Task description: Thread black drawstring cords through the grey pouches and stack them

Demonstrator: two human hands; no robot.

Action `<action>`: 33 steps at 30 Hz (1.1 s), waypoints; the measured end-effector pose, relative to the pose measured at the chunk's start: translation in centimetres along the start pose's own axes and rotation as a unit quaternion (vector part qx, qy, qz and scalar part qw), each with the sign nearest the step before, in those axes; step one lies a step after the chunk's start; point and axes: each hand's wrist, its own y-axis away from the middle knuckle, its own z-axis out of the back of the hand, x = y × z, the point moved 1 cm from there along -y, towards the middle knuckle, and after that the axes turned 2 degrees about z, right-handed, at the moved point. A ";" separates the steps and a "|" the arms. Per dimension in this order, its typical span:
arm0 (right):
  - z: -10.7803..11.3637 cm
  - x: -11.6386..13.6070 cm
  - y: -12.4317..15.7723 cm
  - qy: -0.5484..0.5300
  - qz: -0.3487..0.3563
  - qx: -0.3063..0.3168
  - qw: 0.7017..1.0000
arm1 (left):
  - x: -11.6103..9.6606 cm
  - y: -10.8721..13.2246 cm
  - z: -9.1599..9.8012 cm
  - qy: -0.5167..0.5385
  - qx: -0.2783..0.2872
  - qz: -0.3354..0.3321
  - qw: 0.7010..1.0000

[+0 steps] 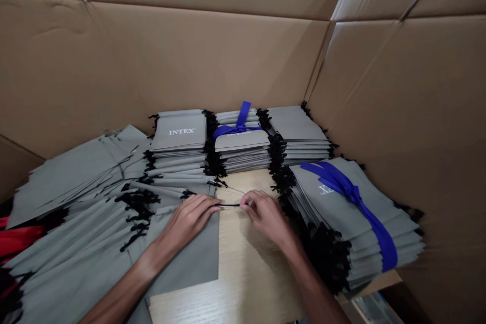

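Observation:
A short black cord is stretched level between my two hands, above the wooden table. My left hand pinches its left end, over the top right corner of a grey fabric bag lying flat. The other end is pinched by my right hand, held above bare wood. A thin line runs from near my right fingertips toward the black cord ends of the bag pile at the back left; I cannot tell what it is. My left forearm covers part of the flat bag.
Stacked grey bags marked INTEX stand at the back. Blue ribbon binds the right bundle; another ribbon lies on the middle stack. Loose bags spread at left beside red cloth. Cardboard walls enclose the table.

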 end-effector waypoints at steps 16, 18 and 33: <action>-3.2 1.5 -0.8 -0.187 -0.014 0.016 0.982 | -2.1 0.0 -0.2 0.052 0.008 -0.010 0.999; -2.8 0.8 -1.1 -0.247 -0.038 -0.013 0.968 | -1.4 -0.3 0.8 0.041 -0.004 0.020 0.999; -1.3 -0.1 -1.2 -0.527 -0.208 -0.031 0.823 | -5.3 -2.0 9.1 0.441 -0.001 0.120 0.889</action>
